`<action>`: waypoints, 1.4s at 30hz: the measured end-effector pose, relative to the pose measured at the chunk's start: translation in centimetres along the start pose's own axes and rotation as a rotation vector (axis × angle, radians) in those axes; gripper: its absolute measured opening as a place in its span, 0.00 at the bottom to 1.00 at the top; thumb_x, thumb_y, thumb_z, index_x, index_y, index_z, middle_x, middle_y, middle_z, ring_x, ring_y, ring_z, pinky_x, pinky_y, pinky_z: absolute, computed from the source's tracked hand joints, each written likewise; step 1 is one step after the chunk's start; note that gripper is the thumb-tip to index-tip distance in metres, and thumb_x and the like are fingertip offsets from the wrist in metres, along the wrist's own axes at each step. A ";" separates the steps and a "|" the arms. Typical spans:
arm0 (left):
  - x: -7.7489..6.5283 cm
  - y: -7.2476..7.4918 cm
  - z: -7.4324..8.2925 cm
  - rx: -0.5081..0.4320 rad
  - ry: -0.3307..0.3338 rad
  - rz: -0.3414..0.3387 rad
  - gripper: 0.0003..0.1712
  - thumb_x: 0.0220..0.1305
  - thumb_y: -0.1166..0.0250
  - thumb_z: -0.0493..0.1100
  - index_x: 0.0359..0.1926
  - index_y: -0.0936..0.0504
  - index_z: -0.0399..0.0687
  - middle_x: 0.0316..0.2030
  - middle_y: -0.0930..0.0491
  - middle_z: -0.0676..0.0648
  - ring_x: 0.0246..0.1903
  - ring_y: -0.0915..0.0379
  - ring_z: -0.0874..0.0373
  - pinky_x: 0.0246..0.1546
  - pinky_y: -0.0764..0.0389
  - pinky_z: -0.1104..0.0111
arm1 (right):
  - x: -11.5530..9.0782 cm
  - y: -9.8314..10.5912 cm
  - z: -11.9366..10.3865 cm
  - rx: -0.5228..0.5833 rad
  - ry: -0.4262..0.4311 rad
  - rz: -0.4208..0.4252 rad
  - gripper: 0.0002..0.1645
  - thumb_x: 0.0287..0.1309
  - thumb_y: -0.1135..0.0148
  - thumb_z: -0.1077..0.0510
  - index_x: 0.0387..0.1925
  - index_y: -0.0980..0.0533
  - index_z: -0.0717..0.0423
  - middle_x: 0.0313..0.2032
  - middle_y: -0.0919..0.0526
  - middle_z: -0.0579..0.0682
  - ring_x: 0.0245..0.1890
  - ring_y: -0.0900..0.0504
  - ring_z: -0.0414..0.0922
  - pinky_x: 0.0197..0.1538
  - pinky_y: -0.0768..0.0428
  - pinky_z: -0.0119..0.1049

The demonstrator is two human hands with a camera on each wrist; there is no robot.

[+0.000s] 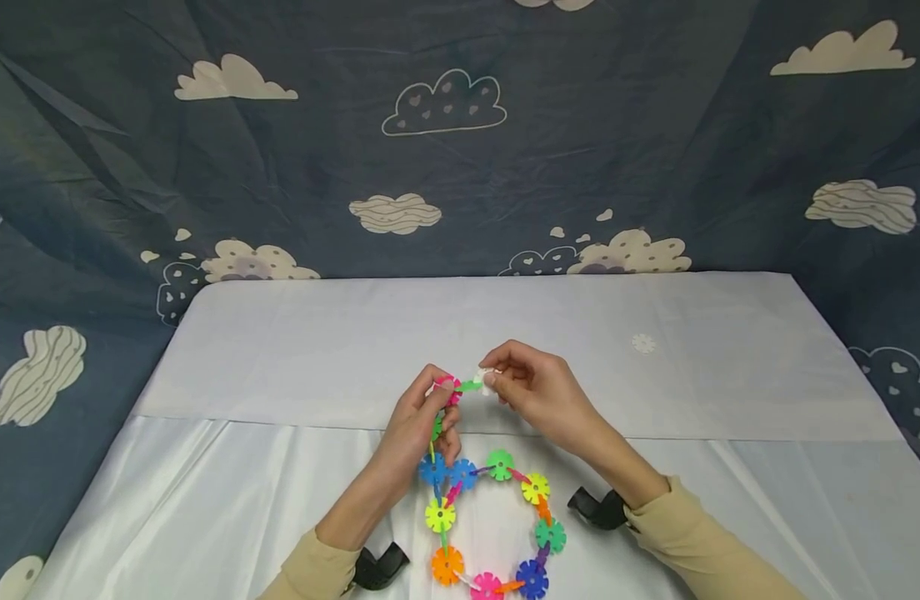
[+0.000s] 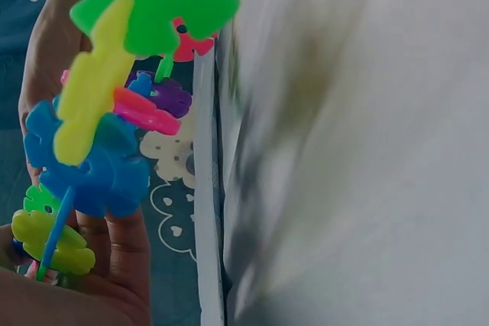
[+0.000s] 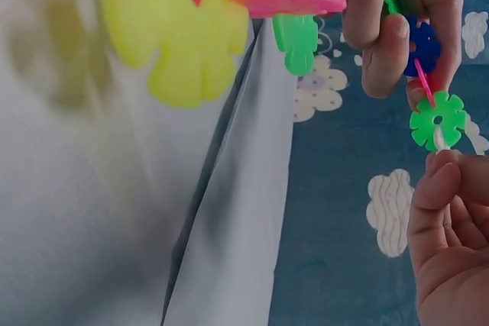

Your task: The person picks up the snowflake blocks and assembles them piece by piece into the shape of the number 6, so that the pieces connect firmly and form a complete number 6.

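Note:
Over the middle of the table, my left hand (image 1: 418,425) pinches a pink snowflake disc (image 1: 452,388) between thumb and fingers. A green snowflake disc (image 1: 470,386) slots onto it, edge-on in the head view. My right hand (image 1: 542,392) pinches a white snowflake disc (image 1: 486,381) at the green one's outer edge; the right wrist view shows the white disc (image 3: 440,140) against the green disc (image 3: 437,118), mostly hidden by fingertips. From the left hand hangs a chain of interlocked discs, leading past a blue disc (image 1: 433,469) to a loop of colourful discs, including an orange disc (image 1: 448,567).
One loose white snowflake disc (image 1: 643,343) lies toward the back right of the white-covered table (image 1: 317,350). A seam runs across the cloth. Behind stands a dark cloud-patterned curtain (image 1: 460,175). Black wrist mounts (image 1: 381,567) sit by both sleeves.

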State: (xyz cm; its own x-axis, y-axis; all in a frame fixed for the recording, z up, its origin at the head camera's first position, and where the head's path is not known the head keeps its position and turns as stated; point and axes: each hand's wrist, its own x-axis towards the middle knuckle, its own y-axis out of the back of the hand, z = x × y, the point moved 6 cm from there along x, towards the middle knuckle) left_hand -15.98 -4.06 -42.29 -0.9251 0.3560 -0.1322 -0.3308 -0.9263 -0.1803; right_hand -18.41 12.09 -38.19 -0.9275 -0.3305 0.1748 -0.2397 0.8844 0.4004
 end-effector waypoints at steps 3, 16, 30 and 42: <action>0.1 -0.1 0.0 -0.019 0.005 -0.016 0.17 0.77 0.52 0.54 0.42 0.37 0.44 0.23 0.40 0.45 0.12 0.32 0.51 0.19 0.26 0.66 | 0.0 0.1 0.2 0.005 -0.011 0.007 0.08 0.64 0.36 0.62 0.44 0.21 0.49 0.27 0.22 0.49 0.22 0.24 0.46 0.26 0.24 0.34; 0.6 0.5 -0.5 -0.071 0.078 -0.008 0.17 0.78 0.53 0.53 0.41 0.34 0.43 0.26 0.31 0.46 0.16 0.31 0.53 0.22 0.29 0.67 | -1.0 2.3 3.2 0.114 -0.128 -0.054 0.15 0.71 0.43 0.57 0.53 0.24 0.60 0.39 0.18 0.62 0.29 0.24 0.62 0.28 0.21 0.42; 1.0 1.5 -1.4 -0.068 0.099 0.111 0.14 0.77 0.50 0.49 0.43 0.31 0.42 0.30 0.26 0.42 0.17 0.26 0.53 0.20 0.25 0.67 | -3.7 12.8 7.8 -0.384 -0.235 0.117 0.14 0.71 0.44 0.57 0.53 0.23 0.58 0.45 0.18 0.56 0.35 0.22 0.52 0.28 0.21 0.36; 0.9 1.9 -1.6 -0.059 0.111 0.122 0.11 0.76 0.48 0.46 0.46 0.29 0.42 0.35 0.22 0.39 0.19 0.24 0.52 0.21 0.22 0.65 | -2.7 18.1 12.8 -0.554 -0.396 0.055 0.25 0.71 0.46 0.55 0.62 0.32 0.68 0.56 0.29 0.69 0.51 0.27 0.62 0.49 0.23 0.56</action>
State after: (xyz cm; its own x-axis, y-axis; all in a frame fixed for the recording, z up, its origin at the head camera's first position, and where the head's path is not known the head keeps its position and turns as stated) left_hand -17.14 -5.27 -44.32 -0.9303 0.2561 -0.2625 -0.2029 -0.9557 -0.2133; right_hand -23.87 33.23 -42.93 -0.9945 -0.0513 -0.0919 -0.1048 0.5622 0.8203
